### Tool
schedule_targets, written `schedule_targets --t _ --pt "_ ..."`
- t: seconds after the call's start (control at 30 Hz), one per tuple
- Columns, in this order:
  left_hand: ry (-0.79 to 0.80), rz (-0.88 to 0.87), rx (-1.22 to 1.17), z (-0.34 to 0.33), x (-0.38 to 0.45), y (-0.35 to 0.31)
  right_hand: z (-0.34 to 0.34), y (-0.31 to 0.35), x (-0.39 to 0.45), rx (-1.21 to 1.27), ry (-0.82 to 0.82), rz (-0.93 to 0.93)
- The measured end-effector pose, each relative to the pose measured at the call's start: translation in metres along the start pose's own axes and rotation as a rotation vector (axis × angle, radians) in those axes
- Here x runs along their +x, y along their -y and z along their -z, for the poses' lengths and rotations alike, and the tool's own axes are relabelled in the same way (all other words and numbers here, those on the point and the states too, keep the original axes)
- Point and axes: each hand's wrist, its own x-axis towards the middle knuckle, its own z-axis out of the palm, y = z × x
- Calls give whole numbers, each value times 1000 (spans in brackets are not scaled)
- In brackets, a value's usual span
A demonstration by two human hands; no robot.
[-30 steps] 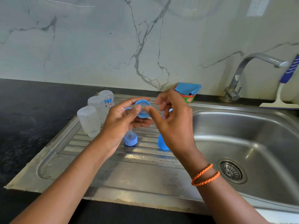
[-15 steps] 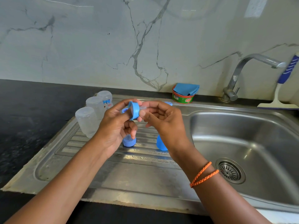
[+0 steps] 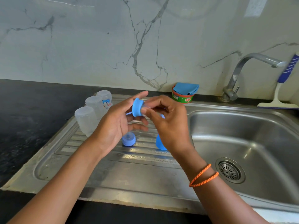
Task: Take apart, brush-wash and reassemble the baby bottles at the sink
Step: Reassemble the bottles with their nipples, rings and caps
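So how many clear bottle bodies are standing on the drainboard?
3, in a row at the drainboard's back left: near bottle, middle bottle, far bottle. The hands could hide more.

Blue bottle collar (image 3: 137, 107), on edge, airborne

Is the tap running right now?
Off. No water falls from the tap spout, and the sink basin below shows no stream.

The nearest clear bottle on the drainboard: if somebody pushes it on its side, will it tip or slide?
The nearest clear bottle is tall, narrow and looks empty, so it is probably light and would tip easily. It stands on the ridged drainboard, which seems wet, so it may slide first.
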Motion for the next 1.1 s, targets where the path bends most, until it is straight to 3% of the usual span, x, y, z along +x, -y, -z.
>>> schedule_targets --t 0.23,0.4,0.7,0.87,1.1 --pt "-80 -39 70 3 2 8 -4 5 -3 -215 -36 108" --pt "-60 -16 -1 7 2 7 5 5 4 -46 -6 -7" --pt "32 -21 6 17 0 4 17 15 4 504 154 -340" --pt "-65 -30 -9 10 3 8 1 10 2 64 33 -75" --pt "-181 -34 -176 -3 5 13 -9 8 -5 -386 75 206"
